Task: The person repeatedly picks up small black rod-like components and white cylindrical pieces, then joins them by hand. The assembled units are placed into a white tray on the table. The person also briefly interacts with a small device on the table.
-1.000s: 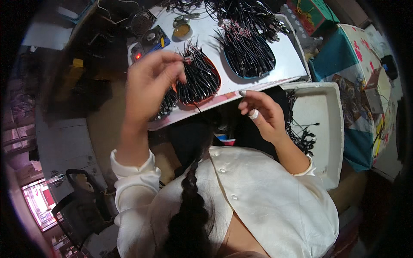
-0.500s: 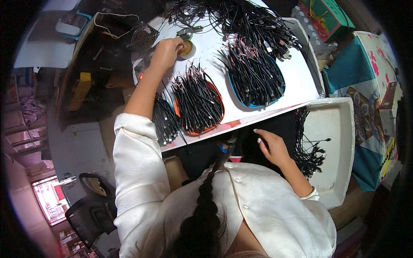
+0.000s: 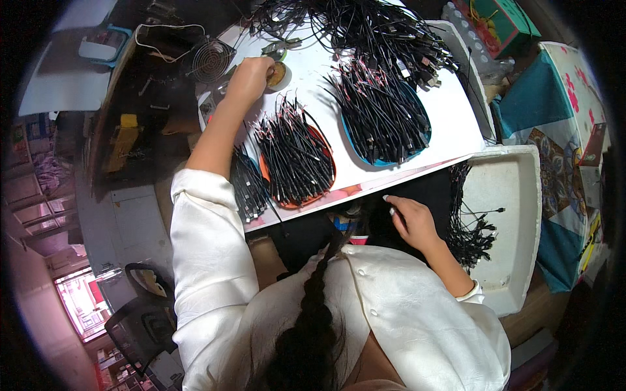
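Observation:
My left hand [image 3: 250,81] reaches over the far left of the white table [image 3: 450,124], its fingers closed at a small round tin [image 3: 278,77] with amber-brown contents. What the fingers pinch, if anything, is hidden. My right hand [image 3: 415,225] is below the table's front edge over dark cloth, fingers stretched out and holding nothing visible. Black cables with bare pinkish wire ends fill an orange basket [image 3: 330,171] nearest my left forearm and a blue basket [image 3: 398,161] to its right. Another bundle of black cables [image 3: 250,189] lies left of the orange basket.
A large heap of loose black cables [image 3: 365,29] covers the table's far side. At the right stands a white foam box [image 3: 521,228] with cables hanging into it. A round metal fan guard [image 3: 212,60] is beyond the table's left edge, near a yellow-topped object [image 3: 128,121].
The whole view has shifted slightly. My left hand stays at the tin with its fingers closed, and my right hand keeps its place below the table edge.

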The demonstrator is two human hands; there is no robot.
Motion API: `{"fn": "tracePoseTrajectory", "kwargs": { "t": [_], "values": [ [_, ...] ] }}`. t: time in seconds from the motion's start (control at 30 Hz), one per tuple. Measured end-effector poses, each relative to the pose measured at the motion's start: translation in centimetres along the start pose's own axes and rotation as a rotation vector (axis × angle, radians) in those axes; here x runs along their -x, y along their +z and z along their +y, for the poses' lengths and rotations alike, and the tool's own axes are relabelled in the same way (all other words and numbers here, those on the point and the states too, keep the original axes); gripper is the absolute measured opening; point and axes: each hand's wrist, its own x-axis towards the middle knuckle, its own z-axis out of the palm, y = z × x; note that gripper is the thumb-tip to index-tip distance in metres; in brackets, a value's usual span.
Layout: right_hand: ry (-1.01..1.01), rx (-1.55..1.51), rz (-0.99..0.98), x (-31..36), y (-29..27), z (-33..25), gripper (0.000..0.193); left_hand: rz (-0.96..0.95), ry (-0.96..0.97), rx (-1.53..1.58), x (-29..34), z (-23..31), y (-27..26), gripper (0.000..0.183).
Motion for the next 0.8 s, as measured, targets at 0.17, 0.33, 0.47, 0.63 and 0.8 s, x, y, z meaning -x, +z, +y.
{"fn": "tracePoseTrajectory", "kwargs": {
  "t": [0.17, 0.33, 0.47, 0.63, 0.8],
  "values": [
    [-0.040, 0.025, 0.057, 0.0, 0.1, -0.1, 0.032, 0.056, -0.079, 0.027, 1.3, -0.6, -2.5, 0.012],
    [-0.063, 0.043, 0.071, -0.1, 0.3, -0.5, 0.032, 0.154, -0.305, 0.165, 5.4, -3.5, -5.8, 0.012],
    [-0.075, 0.095, 0.047, -0.4, 0.7, -0.7, 0.032, 0.197, -0.404, 0.180, 8.3, -5.5, -5.9, 0.010],
    [-0.098, 0.165, 0.043, -0.6, 1.2, -0.8, 0.033, 0.145, -0.370, 0.200, 8.9, -6.4, -4.7, 0.008],
    [-0.110, 0.175, 0.032, -0.5, 1.1, -0.8, 0.035, 0.122, -0.321, 0.098, 8.4, -6.6, -4.1, 0.009]
  ]
}}
